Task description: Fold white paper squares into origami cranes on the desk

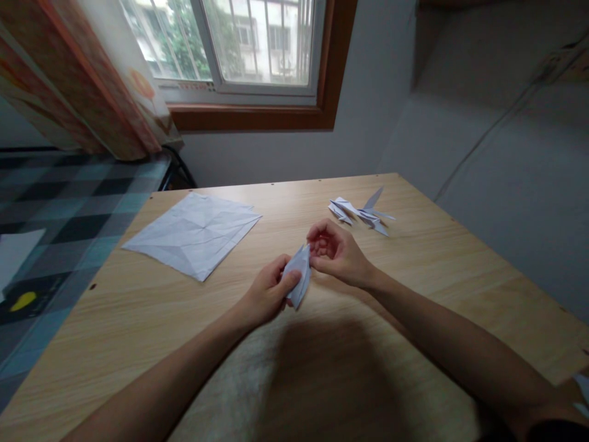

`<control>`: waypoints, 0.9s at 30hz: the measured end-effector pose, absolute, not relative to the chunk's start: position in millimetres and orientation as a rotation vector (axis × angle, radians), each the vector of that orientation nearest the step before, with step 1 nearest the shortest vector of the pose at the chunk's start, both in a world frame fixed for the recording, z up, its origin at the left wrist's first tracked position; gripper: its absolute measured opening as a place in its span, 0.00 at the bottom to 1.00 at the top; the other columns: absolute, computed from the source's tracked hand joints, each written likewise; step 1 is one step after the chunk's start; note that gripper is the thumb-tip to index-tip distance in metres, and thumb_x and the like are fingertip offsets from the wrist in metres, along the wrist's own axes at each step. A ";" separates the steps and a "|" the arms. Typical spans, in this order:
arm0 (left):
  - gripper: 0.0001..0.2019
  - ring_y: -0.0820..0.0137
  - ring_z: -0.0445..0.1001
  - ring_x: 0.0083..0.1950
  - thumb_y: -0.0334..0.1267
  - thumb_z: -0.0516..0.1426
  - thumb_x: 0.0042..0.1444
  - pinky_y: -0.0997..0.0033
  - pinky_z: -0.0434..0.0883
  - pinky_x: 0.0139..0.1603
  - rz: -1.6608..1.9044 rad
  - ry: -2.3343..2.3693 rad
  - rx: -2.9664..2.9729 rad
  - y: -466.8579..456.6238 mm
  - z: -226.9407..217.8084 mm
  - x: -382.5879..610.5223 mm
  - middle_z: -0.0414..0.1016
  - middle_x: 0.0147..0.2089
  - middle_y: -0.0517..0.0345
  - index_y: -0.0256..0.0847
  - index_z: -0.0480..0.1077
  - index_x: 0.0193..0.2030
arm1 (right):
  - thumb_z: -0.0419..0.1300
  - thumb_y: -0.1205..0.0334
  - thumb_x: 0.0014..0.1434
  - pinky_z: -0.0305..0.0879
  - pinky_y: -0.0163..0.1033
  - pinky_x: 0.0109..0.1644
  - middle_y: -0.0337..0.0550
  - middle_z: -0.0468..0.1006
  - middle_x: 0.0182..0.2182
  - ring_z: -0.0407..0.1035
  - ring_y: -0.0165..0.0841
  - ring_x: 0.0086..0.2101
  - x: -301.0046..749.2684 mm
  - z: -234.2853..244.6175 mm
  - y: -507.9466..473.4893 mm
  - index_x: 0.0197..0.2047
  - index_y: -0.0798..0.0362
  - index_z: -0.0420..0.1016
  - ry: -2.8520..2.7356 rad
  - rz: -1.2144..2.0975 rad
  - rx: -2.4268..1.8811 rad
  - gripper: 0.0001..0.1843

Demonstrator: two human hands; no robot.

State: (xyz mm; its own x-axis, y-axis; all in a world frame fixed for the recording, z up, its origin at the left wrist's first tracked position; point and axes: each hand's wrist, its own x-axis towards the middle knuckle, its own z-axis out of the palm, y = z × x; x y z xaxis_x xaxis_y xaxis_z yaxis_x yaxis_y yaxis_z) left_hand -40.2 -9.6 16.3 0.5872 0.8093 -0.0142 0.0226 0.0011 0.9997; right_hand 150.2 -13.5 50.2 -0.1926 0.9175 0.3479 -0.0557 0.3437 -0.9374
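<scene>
A small piece of folded white paper [300,277] is held above the middle of the table, narrow and pointed at its top end. My left hand [272,288] grips it from the left, thumb pressed across its front face. On the other side my right hand [338,253] has its fingers curled and its thumb and fingertips pinched at the paper's upper right edge. Several creased sheets of white paper [197,236] lie stacked to the left. Folded paper figures [361,213] with pointed wing-like flaps rest beyond my right hand.
The light wooden table [405,344] reaches toward the wall below a barred window [267,43]. On the left stands a surface with a checked cloth [92,184], under an orange curtain [87,73]. White paper [582,387] shows at the lower right edge.
</scene>
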 end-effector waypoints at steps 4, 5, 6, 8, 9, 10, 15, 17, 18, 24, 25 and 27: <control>0.24 0.79 0.61 0.16 0.62 0.58 0.56 0.80 0.58 0.15 0.730 0.779 1.457 -8.8 14.7 -40.2 0.64 0.21 0.69 0.40 0.64 0.38 | 0.66 0.66 0.48 0.68 0.34 0.31 0.37 0.69 0.37 0.66 0.26 0.29 148.5 46.7 -14.7 0.42 0.48 0.65 -1.457 1.064 -0.814 0.19; 0.24 0.79 0.61 0.15 0.62 0.57 0.56 0.80 0.58 0.14 0.732 0.788 1.453 -8.6 14.1 -40.3 0.65 0.21 0.69 0.40 0.64 0.38 | 0.66 0.66 0.49 0.68 0.34 0.32 0.37 0.68 0.37 0.66 0.27 0.29 148.2 46.0 -14.8 0.43 0.47 0.65 -1.466 1.049 -0.808 0.19; 0.24 0.79 0.61 0.15 0.62 0.57 0.57 0.80 0.58 0.14 0.732 0.797 1.448 -8.3 13.7 -40.5 0.66 0.21 0.69 0.39 0.64 0.38 | 0.65 0.66 0.49 0.68 0.34 0.32 0.37 0.68 0.37 0.66 0.27 0.30 148.0 45.3 -14.9 0.43 0.47 0.65 -1.481 1.035 -0.802 0.18; 0.24 0.79 0.62 0.15 0.62 0.57 0.57 0.81 0.58 0.14 0.748 0.802 1.427 -7.6 13.5 -41.0 0.66 0.21 0.68 0.39 0.63 0.38 | 0.64 0.67 0.50 0.68 0.34 0.34 0.37 0.68 0.36 0.66 0.28 0.31 147.6 44.3 -14.8 0.43 0.47 0.66 -1.492 0.993 -0.798 0.18; 0.25 0.80 0.62 0.15 0.62 0.57 0.56 0.81 0.58 0.14 0.759 0.801 1.415 -7.2 13.8 -41.2 0.66 0.21 0.68 0.39 0.63 0.37 | 0.64 0.68 0.50 0.68 0.34 0.34 0.37 0.68 0.36 0.66 0.28 0.31 147.3 43.9 -14.7 0.43 0.47 0.66 -1.479 0.969 -0.799 0.18; 0.25 0.80 0.62 0.15 0.63 0.58 0.56 0.81 0.58 0.14 0.768 0.799 1.405 -6.8 14.3 -41.3 0.66 0.21 0.68 0.39 0.63 0.37 | 0.64 0.68 0.50 0.68 0.34 0.34 0.37 0.67 0.36 0.66 0.28 0.32 147.1 43.7 -14.6 0.44 0.47 0.66 -1.461 0.948 -0.802 0.18; 0.26 0.79 0.62 0.14 0.64 0.59 0.54 0.81 0.57 0.14 0.790 0.770 1.374 -5.5 14.6 -40.6 0.66 0.20 0.68 0.39 0.63 0.36 | 0.62 0.69 0.49 0.66 0.35 0.34 0.37 0.70 0.32 0.66 0.29 0.31 148.7 45.1 -13.5 0.41 0.49 0.70 -1.511 0.925 -0.812 0.15; 0.26 0.80 0.61 0.15 0.64 0.59 0.54 0.81 0.57 0.14 0.805 0.766 1.367 -5.6 13.8 -40.1 0.65 0.20 0.68 0.39 0.63 0.36 | 0.61 0.69 0.49 0.66 0.35 0.34 0.37 0.71 0.31 0.66 0.29 0.30 151.2 47.2 -12.9 0.40 0.50 0.72 -1.563 0.901 -0.829 0.12; 0.26 0.80 0.61 0.15 0.64 0.59 0.54 0.81 0.57 0.14 0.807 0.768 1.368 -5.8 13.6 -40.0 0.65 0.20 0.68 0.39 0.63 0.36 | 0.60 0.69 0.50 0.66 0.36 0.34 0.37 0.72 0.30 0.66 0.29 0.29 152.8 48.7 -12.6 0.39 0.50 0.73 -1.597 0.879 -0.841 0.11; 0.26 0.79 0.62 0.15 0.63 0.59 0.55 0.81 0.59 0.15 0.764 0.784 1.409 -7.7 15.2 -40.8 0.65 0.21 0.68 0.39 0.63 0.36 | 0.58 0.73 0.49 0.66 0.37 0.34 0.38 0.73 0.28 0.68 0.31 0.29 162.3 60.7 -12.3 0.32 0.50 0.76 -1.961 0.550 -0.882 0.11; 0.25 0.79 0.63 0.16 0.63 0.59 0.54 0.81 0.59 0.15 0.766 0.788 1.406 -7.9 15.0 -40.8 0.65 0.21 0.68 0.39 0.63 0.36 | 0.58 0.73 0.49 0.67 0.37 0.34 0.38 0.74 0.28 0.68 0.31 0.29 162.6 61.4 -12.5 0.32 0.49 0.76 -1.985 0.512 -0.880 0.10; 0.24 0.79 0.63 0.16 0.61 0.60 0.54 0.81 0.60 0.15 0.771 0.796 1.388 -8.0 14.0 -40.7 0.65 0.21 0.69 0.40 0.63 0.37 | 0.59 0.72 0.52 0.68 0.38 0.35 0.39 0.75 0.30 0.68 0.31 0.29 162.0 60.6 -12.9 0.31 0.49 0.76 -1.974 0.458 -0.879 0.08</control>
